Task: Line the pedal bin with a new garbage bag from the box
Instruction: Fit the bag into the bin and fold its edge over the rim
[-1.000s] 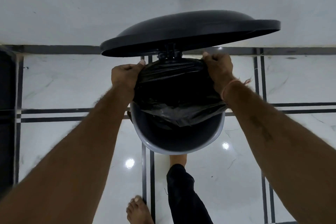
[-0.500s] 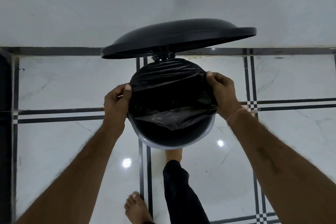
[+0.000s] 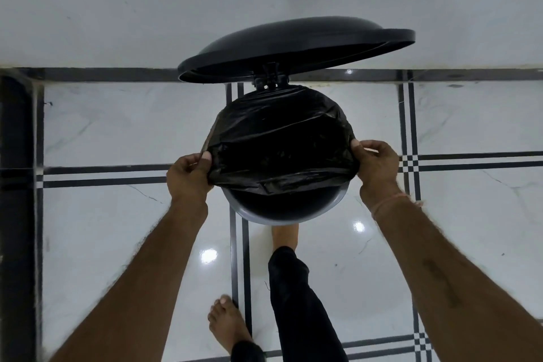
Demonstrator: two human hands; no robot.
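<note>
The pedal bin stands on the floor by the wall, its grey rim showing at the near side and its black lid raised. A black garbage bag is stretched over the far and side parts of the rim, its loose near edge lying across the opening. My left hand pinches the bag's edge at the bin's left side. My right hand grips the edge at the right side. The box is not in view.
My right foot sits at the bin's base where the pedal is hidden, the black trouser leg below it. My left foot stands on the glossy white tiled floor. A white wall is behind the bin, a dark upright edge at far left.
Both hands slid the bag's edge from the hinge side along the rim toward me. The bag now covers more of the rim.
</note>
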